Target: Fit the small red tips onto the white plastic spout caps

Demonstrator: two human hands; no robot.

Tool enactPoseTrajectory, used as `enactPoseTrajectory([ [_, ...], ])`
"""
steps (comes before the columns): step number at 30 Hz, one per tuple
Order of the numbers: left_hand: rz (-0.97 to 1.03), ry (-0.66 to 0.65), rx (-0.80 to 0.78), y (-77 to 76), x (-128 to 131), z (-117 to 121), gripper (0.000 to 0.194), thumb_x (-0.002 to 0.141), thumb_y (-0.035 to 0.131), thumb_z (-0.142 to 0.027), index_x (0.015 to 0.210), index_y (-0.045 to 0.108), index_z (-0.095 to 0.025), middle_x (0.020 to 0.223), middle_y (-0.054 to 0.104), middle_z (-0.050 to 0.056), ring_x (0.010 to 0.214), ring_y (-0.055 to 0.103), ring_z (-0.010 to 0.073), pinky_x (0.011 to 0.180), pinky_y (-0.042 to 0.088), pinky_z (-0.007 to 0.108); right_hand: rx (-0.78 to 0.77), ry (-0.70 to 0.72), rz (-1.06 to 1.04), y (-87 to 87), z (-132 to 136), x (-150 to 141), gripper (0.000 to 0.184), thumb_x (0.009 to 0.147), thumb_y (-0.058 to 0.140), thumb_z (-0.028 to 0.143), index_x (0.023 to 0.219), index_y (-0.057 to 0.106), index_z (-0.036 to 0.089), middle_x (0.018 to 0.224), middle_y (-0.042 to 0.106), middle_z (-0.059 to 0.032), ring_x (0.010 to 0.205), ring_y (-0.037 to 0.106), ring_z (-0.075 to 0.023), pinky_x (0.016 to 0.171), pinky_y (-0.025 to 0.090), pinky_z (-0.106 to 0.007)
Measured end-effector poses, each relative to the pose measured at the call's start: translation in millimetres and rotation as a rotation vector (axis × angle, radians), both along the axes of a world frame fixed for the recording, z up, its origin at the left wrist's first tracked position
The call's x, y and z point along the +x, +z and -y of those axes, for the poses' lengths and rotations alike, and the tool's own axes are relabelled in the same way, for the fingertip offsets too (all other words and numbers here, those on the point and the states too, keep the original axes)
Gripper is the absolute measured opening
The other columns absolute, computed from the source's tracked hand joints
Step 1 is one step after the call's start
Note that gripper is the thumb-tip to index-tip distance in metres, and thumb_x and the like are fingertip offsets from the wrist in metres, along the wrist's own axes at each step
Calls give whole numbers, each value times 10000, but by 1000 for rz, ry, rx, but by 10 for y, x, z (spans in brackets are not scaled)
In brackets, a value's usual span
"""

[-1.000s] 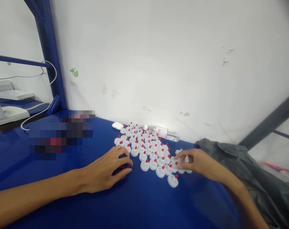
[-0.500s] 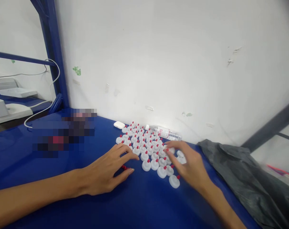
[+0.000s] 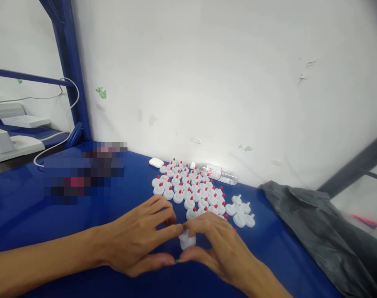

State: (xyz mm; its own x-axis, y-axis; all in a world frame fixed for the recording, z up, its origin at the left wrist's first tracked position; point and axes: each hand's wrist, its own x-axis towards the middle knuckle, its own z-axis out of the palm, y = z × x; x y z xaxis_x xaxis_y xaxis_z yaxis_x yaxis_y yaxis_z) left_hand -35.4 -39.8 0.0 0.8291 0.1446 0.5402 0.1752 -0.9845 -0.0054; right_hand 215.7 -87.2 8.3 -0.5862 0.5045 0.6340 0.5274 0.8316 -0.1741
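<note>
Between my two hands is a round white plastic piece [image 3: 187, 241] with a short nozzle. My right hand [image 3: 221, 240] grips it between thumb and fingers. My left hand [image 3: 141, 234] meets it from the left, fingers curled; a bit of red, seemingly a small red cap [image 3: 177, 237], shows at its index fingertip against the piece. Most of what the left fingers hold is hidden. Just beyond my hands stand many similar white pieces with red caps [image 3: 190, 202], packed close together. To their right lie several white pieces without caps [image 3: 239, 219], their nozzles bare.
A clear plastic bottle [image 3: 219, 174] lies along the wall behind the pieces, with a white oval case [image 3: 156, 162] to its left. Dark grey cloth [image 3: 303, 223] covers the table's right side. A blurred-out patch [image 3: 98, 169] is at left, near a white cable [image 3: 39, 159] and blue frame post [image 3: 73, 70].
My right hand has come left and toward me from the rows, bringing a white piece to my left hand. The uncapped pieces at right are now uncovered. My left hand has shifted slightly nearer.
</note>
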Motion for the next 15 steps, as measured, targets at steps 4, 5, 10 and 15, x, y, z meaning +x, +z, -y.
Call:
enactPoseTrajectory([
  [4, -3, -18, 16, 13, -2, 22, 238, 1060, 508, -359, 1210, 587, -192, 1011, 707, 91, 916, 580, 267, 856, 486, 451, -142, -14, -37, -35, 30, -27, 322, 995, 599, 565, 1060, 571, 251, 943, 780, 16, 801, 748, -141, 742, 570, -245],
  [5, 1, -20, 10, 12, -2, 23, 229, 1047, 521, -337, 1203, 593, -186, 1005, 700, 92, 917, 585, 265, 851, 488, 450, -174, -14, -49, -36, 34, -31, 312, 996, 608, 558, 1050, 574, 252, 946, 778, 20, 805, 747, -138, 749, 568, -241],
  [10, 17, 15, 67, -26, 26, 10, 126, 1014, 598, -303, 1073, 640, -200, 933, 679, 62, 861, 584, 242, 803, 484, 426, -289, 23, -79, -33, 48, -35, 345, 926, 705, 568, 1020, 594, 255, 910, 764, 46, 792, 735, -117, 741, 553, -213],
  [15, 26, -33, 126, -108, 83, 7, 140, 1033, 533, -211, 912, 604, -204, 799, 651, 18, 785, 563, 211, 735, 462, 401, -222, 26, -45, -65, 82, -90, 373, 934, 708, 586, 899, 567, 242, 816, 737, 38, 701, 684, -113, 667, 538, -216],
])
